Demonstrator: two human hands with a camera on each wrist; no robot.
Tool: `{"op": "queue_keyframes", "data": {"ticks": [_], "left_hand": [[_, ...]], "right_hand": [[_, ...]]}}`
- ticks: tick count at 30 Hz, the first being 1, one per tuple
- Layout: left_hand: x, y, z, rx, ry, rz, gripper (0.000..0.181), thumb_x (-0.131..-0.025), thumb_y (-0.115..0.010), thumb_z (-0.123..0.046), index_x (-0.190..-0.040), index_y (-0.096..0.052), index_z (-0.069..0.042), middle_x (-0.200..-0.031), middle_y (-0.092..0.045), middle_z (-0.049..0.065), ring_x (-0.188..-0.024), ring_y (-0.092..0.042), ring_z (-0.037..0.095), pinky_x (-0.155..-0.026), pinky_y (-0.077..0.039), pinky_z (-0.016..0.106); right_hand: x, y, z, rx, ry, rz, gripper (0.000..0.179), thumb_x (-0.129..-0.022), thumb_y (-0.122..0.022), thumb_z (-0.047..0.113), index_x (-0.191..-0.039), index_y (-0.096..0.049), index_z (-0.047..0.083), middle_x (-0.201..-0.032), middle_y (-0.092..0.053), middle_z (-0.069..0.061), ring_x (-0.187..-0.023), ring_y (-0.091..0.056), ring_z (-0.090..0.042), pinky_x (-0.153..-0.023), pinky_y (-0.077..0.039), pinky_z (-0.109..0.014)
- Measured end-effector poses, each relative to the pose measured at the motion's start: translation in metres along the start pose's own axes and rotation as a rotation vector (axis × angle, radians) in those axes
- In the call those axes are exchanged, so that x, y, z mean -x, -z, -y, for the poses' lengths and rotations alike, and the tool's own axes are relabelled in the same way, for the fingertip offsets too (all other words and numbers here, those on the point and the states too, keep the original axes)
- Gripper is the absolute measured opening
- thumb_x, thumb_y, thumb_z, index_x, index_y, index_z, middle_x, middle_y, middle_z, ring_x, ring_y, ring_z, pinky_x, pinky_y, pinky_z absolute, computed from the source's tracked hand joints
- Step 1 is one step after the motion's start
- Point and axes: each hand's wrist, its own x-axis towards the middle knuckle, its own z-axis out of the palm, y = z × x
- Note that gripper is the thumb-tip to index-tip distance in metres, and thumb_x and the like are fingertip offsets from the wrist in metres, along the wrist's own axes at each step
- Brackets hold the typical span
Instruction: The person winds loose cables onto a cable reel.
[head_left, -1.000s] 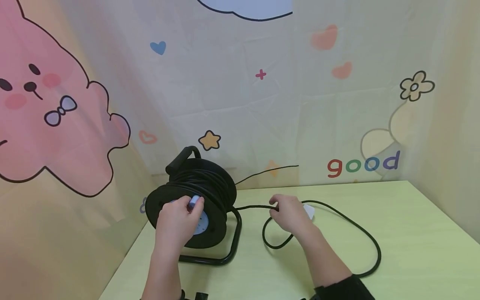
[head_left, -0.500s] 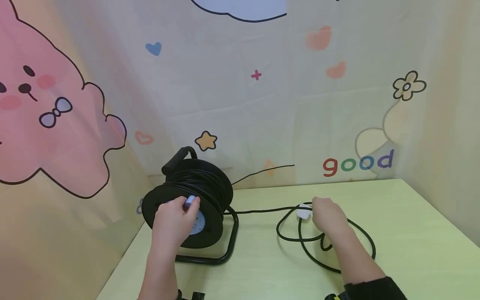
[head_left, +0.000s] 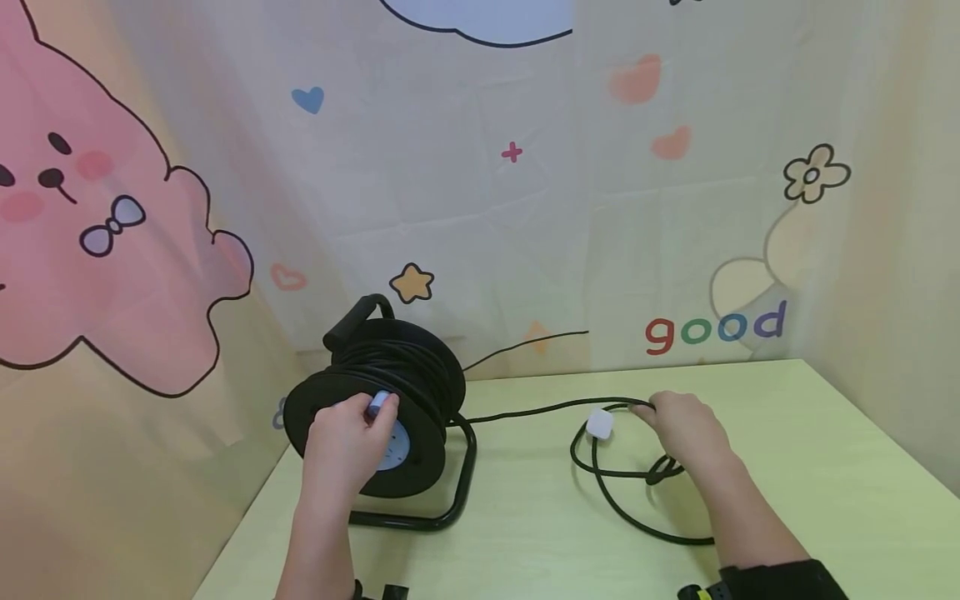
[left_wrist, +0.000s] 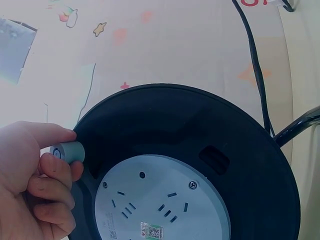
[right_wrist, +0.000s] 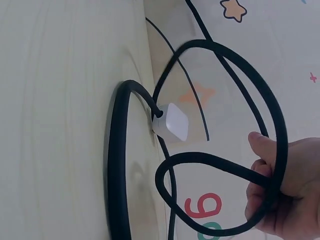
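Note:
A black cable reel stands on the table with dark cable wound round its drum. My left hand pinches the pale blue-grey crank knob between thumb and fingers at the flange's edge. Right of the reel, my right hand holds the black cable, its thumb pressed along it, and the stretch back to the reel is nearly straight. Loops hang at the right fingers in the right wrist view. A white plug on the cable's end lies left of that hand.
A round pale socket panel fills the middle of the reel's flange. The reel's black tube stand reaches toward the table front. Behind the pale green table hangs a printed curtain, with a thin dark line across its lower part.
My right hand has moved right along the cable, away from the reel. The cable loops and plug have shifted on the table. My left hand stays on the knob.

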Motion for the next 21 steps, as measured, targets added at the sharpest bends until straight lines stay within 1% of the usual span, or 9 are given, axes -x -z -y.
{"op": "queue_keyframes", "data": {"ticks": [4,10,13,16,18,21], "left_hand": [[0.001,0.001,0.000,-0.001,0.014,0.012,0.047,-0.095,-0.056,-0.037,-0.056,-0.044,-0.012,-0.048,-0.036,0.000,-0.045,-0.039,0.019,-0.040,-0.030,0.031],[0.001,0.000,-0.001,-0.013,0.023,0.045,0.046,-0.095,-0.055,-0.039,-0.058,-0.046,-0.013,-0.049,-0.038,0.000,-0.046,-0.041,0.018,-0.040,-0.032,0.031],[0.001,0.000,-0.002,-0.030,0.013,0.055,0.045,-0.094,-0.056,-0.040,-0.058,-0.047,-0.014,-0.049,-0.040,0.000,-0.047,-0.042,0.017,-0.041,-0.034,0.032],[0.001,-0.001,-0.003,-0.031,0.005,0.066,0.045,-0.094,-0.056,-0.039,-0.057,-0.046,-0.014,-0.049,-0.040,-0.001,-0.047,-0.042,0.017,-0.041,-0.035,0.032],[0.001,-0.002,-0.004,-0.030,-0.001,0.082,0.045,-0.094,-0.056,-0.039,-0.057,-0.046,-0.015,-0.049,-0.041,-0.001,-0.047,-0.043,0.017,-0.041,-0.036,0.032],[0.002,-0.003,-0.006,-0.019,-0.019,0.119,0.045,-0.094,-0.057,-0.038,-0.057,-0.046,-0.015,-0.049,-0.039,-0.002,-0.047,-0.043,0.016,-0.041,-0.037,0.031]], "right_hand": [[-0.001,0.001,-0.001,-0.023,0.003,-0.017,0.039,-0.097,-0.055,0.038,-0.069,-0.054,0.012,-0.057,-0.043,-0.001,-0.053,-0.042,-0.020,-0.049,-0.034,-0.034],[-0.002,0.004,-0.006,-0.051,0.017,-0.058,0.042,-0.093,-0.060,0.041,-0.064,-0.051,0.012,-0.055,-0.040,0.000,-0.051,-0.040,-0.018,-0.048,-0.033,-0.033],[-0.004,0.005,-0.006,-0.088,-0.001,-0.065,0.038,-0.091,-0.064,0.041,-0.068,-0.055,0.012,-0.056,-0.043,0.001,-0.052,-0.041,-0.018,-0.047,-0.033,-0.033],[-0.006,0.006,-0.005,-0.140,-0.005,-0.072,0.030,-0.089,-0.066,0.039,-0.075,-0.060,0.014,-0.058,-0.047,0.001,-0.052,-0.044,-0.017,-0.048,-0.035,-0.033],[-0.006,0.007,-0.002,-0.202,0.005,-0.066,0.024,-0.089,-0.067,0.036,-0.080,-0.064,0.013,-0.059,-0.050,0.001,-0.050,-0.047,-0.017,-0.048,-0.039,-0.033],[-0.007,0.009,0.005,-0.309,0.018,-0.046,0.018,-0.089,-0.068,0.032,-0.083,-0.068,0.015,-0.056,-0.050,0.002,-0.044,-0.049,-0.016,-0.047,-0.043,-0.033]]}}
